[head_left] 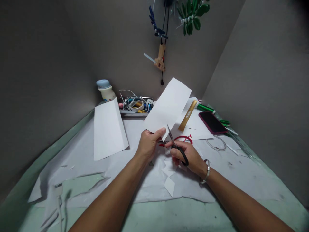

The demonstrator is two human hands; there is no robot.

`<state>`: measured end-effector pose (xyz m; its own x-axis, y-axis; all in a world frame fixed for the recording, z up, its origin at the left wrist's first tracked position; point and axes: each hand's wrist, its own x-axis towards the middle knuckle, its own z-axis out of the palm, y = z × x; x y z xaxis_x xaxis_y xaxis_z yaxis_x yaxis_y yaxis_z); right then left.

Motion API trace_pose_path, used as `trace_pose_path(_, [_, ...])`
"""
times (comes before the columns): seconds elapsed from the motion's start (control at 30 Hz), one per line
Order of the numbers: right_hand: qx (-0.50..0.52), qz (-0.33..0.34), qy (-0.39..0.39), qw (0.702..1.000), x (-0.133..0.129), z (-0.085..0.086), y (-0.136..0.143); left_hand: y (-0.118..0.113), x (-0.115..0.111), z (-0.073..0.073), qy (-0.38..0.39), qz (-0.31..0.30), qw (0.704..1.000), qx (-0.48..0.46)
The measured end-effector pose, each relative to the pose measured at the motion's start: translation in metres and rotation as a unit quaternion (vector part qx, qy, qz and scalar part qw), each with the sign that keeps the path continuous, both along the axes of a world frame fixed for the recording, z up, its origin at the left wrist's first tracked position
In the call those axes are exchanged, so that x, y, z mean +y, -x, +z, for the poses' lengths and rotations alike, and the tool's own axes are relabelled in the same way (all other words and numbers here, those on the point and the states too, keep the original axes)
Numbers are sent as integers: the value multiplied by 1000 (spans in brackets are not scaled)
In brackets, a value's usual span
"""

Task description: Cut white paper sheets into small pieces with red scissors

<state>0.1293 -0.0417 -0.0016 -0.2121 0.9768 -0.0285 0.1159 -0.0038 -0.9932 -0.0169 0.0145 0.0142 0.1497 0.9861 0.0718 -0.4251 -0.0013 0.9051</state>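
The right hand (188, 155) grips the scissors (173, 145), blades parted at the near corner of a white sheet (169, 104); the left hand (150, 142) pinches that sheet just beside the blades; small cut pieces (169, 185) lie below the hands, so some cutting looks done; most of the held sheet remains whole, and a folded sheet (108, 132) at left seems uncut; farther out, the tray (134, 114) and phone (212, 122) limit reach; room seems widest toward the near side of the table (166, 216).
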Motion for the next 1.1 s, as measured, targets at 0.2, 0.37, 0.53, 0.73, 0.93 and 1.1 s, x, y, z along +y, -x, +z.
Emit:
trace_pose_path(0.2, [0, -6, 0, 1000, 0, 1, 1, -1, -1, 0, -16, 1, 1000, -7])
trace_pose_path(0.37, [-4, -6, -4, 1000, 0, 0, 1, -2, -1, 0, 5, 15, 1000, 0])
trace_pose_path(0.53, [-12, -14, -5, 1000, 0, 1, 1, -2, -1, 1, 1, 11, 1000, -8])
trace_pose_path(0.73, [-8, -9, 2, 1000, 0, 0, 1, -2, -1, 1, 20, 14, 1000, -3])
trace_pose_path(0.93, [16, 23, -20, 999, 2, -3, -1, -3, -1, -3, -24, 3, 1000, -7])
trace_pose_path(1.1, [15, 25, -22, 999, 3, -5, -2, -3, -2, -5, -21, 11, 1000, 1])
